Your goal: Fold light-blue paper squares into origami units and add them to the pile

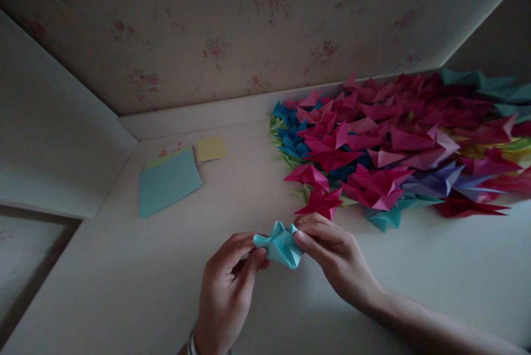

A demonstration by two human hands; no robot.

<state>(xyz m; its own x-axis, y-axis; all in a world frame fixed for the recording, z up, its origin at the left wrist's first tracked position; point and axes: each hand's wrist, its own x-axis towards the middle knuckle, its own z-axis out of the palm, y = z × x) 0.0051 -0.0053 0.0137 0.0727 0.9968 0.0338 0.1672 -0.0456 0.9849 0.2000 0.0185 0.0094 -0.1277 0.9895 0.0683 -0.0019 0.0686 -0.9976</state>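
A light turquoise folded paper piece (282, 247), an origami figure with several points, is held above the white desk. My left hand (232, 275) pinches its left point between thumb and fingers. On the other side, my right hand (338, 255) grips the right edge, thumb on top and fingers behind. The fingers cover parts of both ends of the paper. Just beyond my right hand lies a magenta origami figure (319, 203), at the near edge of a big pile.
A dense pile of folded paper figures (373, 139), mostly pink, covers the desk's back right. Flat turquoise paper sheets (170, 181) and a yellow sheet (212, 148) lie at the back left. A floral-papered wall (186, 29) bounds the back, a white panel (53, 123) the left.
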